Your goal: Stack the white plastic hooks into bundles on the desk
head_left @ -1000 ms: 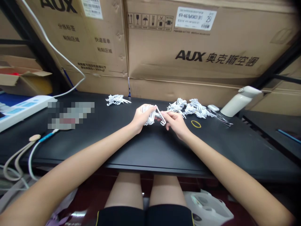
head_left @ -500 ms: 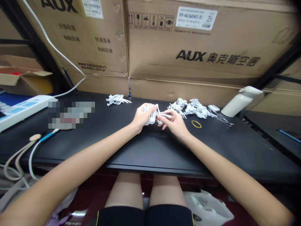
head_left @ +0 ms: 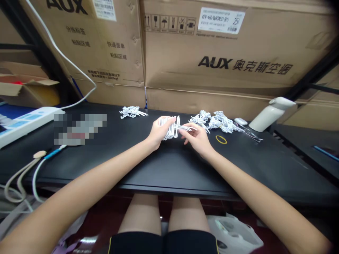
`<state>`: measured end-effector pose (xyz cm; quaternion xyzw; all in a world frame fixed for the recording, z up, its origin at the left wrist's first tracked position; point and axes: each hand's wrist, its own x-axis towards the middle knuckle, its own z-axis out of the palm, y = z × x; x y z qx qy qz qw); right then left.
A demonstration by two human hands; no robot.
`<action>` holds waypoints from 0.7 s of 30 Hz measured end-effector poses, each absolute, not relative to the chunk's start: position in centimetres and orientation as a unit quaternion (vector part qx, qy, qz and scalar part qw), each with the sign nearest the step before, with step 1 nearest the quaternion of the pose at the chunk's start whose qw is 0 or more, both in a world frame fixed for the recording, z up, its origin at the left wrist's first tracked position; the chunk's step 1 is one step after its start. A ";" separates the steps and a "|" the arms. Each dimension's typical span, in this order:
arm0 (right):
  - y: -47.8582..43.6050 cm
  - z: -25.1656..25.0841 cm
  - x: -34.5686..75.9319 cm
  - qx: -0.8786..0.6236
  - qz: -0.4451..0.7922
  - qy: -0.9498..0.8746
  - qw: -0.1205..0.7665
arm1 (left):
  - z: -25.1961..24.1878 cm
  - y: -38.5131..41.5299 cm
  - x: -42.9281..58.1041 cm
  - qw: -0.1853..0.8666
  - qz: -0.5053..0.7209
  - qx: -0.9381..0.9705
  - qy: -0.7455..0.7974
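Observation:
My left hand is closed around a bundle of white wire hooks, held just above the black table. Thin straight ends stick out of the bundle to the right, and my right hand pinches these between thumb and fingers. One rounded loop stands upright at the bundle's right side. Behind my right hand lie more white hooks in several heaped bunches. A smaller bunch of hooks rests at the back, left of my hands. A yellow rubber band lies right of my right hand.
Large cardboard boxes wall off the back. At the right stand a white bottle, a small white case and glasses. On the left lie a power strip, cables and a blurred-out object.
My right fingers have shifted slightly along the protruding hook ends. A loop at the bundle's right side now stands more upright. The bunches on the table have stayed put.

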<state>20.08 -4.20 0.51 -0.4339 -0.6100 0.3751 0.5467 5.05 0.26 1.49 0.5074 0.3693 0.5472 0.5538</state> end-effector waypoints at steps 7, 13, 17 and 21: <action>-4.4 0.6 20.1 -0.441 0.339 -0.618 0.555 | 1.5 0.1 5.0 0.551 0.531 0.532 0.363; -4.9 0.5 20.1 -0.442 0.303 -0.655 0.532 | 1.2 0.4 5.0 0.520 0.524 0.569 0.362; -5.0 0.4 20.1 -0.452 0.258 -0.685 0.509 | 1.3 0.3 4.9 0.504 0.515 0.587 0.369; -5.0 0.3 20.3 -0.462 0.218 -0.709 0.486 | 1.5 0.2 4.9 0.507 0.505 0.592 0.370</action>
